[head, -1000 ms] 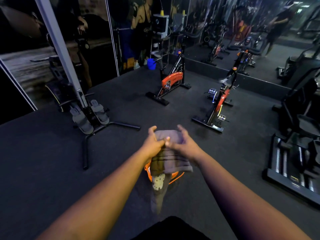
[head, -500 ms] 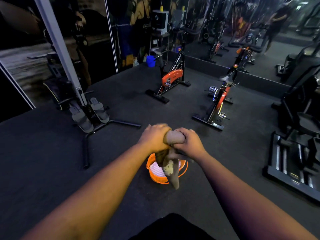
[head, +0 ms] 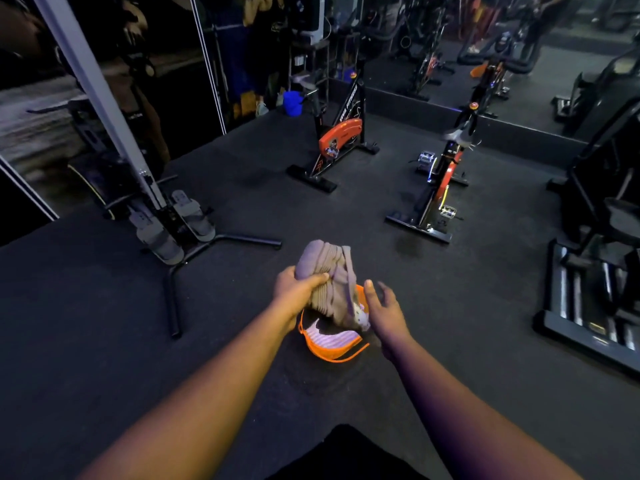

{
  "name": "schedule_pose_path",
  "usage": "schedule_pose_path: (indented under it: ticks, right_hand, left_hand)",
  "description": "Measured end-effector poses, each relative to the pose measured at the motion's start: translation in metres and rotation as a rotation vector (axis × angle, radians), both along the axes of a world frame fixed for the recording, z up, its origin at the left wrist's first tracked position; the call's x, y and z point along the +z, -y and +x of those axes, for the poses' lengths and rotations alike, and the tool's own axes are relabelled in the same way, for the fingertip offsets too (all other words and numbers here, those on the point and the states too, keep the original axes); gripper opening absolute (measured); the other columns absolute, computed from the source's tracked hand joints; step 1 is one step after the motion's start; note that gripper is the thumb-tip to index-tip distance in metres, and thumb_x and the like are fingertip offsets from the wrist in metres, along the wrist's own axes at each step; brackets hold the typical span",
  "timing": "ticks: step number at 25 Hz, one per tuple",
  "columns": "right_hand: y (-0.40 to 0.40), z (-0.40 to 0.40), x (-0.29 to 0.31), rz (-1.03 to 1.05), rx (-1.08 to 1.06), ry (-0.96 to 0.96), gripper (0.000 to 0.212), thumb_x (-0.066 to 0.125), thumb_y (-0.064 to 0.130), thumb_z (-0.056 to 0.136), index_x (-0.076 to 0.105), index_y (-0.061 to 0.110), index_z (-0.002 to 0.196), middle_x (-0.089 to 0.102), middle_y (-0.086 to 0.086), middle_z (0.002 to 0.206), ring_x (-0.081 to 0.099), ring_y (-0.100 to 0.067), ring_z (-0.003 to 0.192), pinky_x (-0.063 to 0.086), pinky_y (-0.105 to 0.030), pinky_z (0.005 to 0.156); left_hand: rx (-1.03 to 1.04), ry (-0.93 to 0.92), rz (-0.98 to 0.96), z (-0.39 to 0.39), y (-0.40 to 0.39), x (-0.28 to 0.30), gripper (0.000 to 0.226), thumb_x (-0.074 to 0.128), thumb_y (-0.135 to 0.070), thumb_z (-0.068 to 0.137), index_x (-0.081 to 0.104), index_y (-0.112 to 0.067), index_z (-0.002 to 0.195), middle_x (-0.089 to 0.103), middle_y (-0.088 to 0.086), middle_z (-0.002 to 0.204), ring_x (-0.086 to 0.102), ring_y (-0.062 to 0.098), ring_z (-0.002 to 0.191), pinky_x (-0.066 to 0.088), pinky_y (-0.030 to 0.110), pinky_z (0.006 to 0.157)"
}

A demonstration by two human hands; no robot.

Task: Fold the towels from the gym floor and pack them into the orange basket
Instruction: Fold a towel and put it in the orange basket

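While gripped, towel (head: 329, 282) in left hand (head: 294, 292)

White lettering reading "VIVA FITNESS" along the black frame of the far bike (head: 341, 133), running up the slanted bar above its orange flywheel cover. Small pale print on the dark machine (head: 135, 116) at far left, too blurred to read. No other legible text, numbers or signs anywhere in view.
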State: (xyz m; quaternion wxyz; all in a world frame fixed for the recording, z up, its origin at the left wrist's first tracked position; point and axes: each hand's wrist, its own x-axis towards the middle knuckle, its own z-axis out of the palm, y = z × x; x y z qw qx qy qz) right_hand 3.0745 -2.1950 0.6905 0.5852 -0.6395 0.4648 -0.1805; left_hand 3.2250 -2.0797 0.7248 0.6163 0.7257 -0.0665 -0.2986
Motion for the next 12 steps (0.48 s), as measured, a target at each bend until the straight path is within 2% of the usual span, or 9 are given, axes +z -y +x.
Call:
schedule_pose_path:
  ticks: [2, 3, 4, 7, 9, 11, 12]
  right_hand:
    - [0.017, 0.012, 0.008, -0.156, 0.157, 0.043, 0.036, 0.069, 0.051, 0.093, 0.072, 0.025, 0.118, 0.074, 0.007, 0.112, 0.067, -0.005, 0.098, 0.055, -0.033, 0.092]
    - [0.027, 0.02, 0.012, -0.209, 0.231, 0.055, 0.02, 0.072, 0.044, 0.092, 0.075, 0.025, 0.1, 0.075, 0.009, 0.093, 0.066, -0.002, 0.084, 0.055, -0.03, 0.08]
    - [0.039, 0.029, 0.015, -0.252, 0.278, 0.06, 0.014, 0.074, 0.036, 0.092, 0.074, 0.022, 0.09, 0.074, 0.006, 0.083, 0.064, -0.004, 0.076, 0.054, -0.03, 0.073]
    - [0.079, 0.054, 0.021, -0.377, 0.322, -0.004, 0.02, 0.068, 0.023, 0.097, 0.066, 0.006, 0.087, 0.07, -0.014, 0.084, 0.064, -0.023, 0.079, 0.051, -0.043, 0.074]
    - [0.103, 0.067, 0.028, -0.51, 0.434, -0.067, 0.019, 0.064, 0.022, 0.099, 0.061, 0.007, 0.088, 0.067, -0.01, 0.084, 0.062, -0.028, 0.081, 0.047, -0.041, 0.073]
    - [0.126, 0.078, 0.041, -0.644, 0.679, -0.069, 0.015, 0.062, 0.02, 0.099, 0.059, 0.009, 0.089, 0.065, -0.006, 0.083, 0.06, -0.025, 0.079, 0.044, -0.038, 0.072]
    - [0.138, 0.082, 0.047, -0.683, 0.805, -0.036, 0.015, 0.063, 0.018, 0.099, 0.059, 0.01, 0.087, 0.063, -0.006, 0.079, 0.058, -0.024, 0.076, 0.043, -0.037, 0.069]
  left_hand:
    - [-0.07, 0.047, 0.013, 0.007, 0.01, -0.001, 0.033, 0.087, -0.026, 0.077, 0.066, -0.016, 0.102, 0.076, 0.006, 0.099, 0.074, 0.016, 0.089, 0.06, 0.029, 0.072]
    - [-0.1, 0.081, 0.031, 0.009, 0.018, -0.002, 0.034, 0.086, -0.029, 0.079, 0.065, -0.017, 0.102, 0.076, 0.005, 0.1, 0.074, 0.018, 0.092, 0.059, 0.031, 0.074]
    - [-0.124, 0.127, 0.072, 0.012, 0.027, -0.002, 0.035, 0.085, -0.032, 0.08, 0.065, -0.016, 0.104, 0.075, 0.005, 0.1, 0.073, 0.02, 0.094, 0.059, 0.033, 0.074]
    - [-0.221, 0.346, 0.409, 0.03, 0.048, -0.001, 0.053, 0.078, -0.05, 0.083, 0.06, -0.013, 0.116, 0.07, 0.009, 0.113, 0.068, 0.029, 0.103, 0.056, 0.039, 0.082]
    - [-0.356, 0.504, 0.675, 0.043, 0.056, 0.001, 0.076, 0.075, -0.054, 0.083, 0.045, -0.018, 0.143, 0.056, 0.012, 0.142, 0.055, 0.033, 0.128, 0.05, 0.042, 0.099]
    - [-0.521, 0.745, 0.711, 0.048, 0.077, 0.009, 0.099, 0.076, -0.046, 0.085, 0.018, -0.026, 0.161, 0.027, 0.007, 0.165, 0.029, 0.029, 0.15, 0.034, 0.048, 0.116]
    - [-0.611, 0.85, 0.658, 0.046, 0.091, 0.018, 0.098, 0.076, -0.039, 0.086, 0.016, -0.026, 0.162, 0.021, 0.005, 0.168, 0.021, 0.027, 0.154, 0.028, 0.049, 0.12]
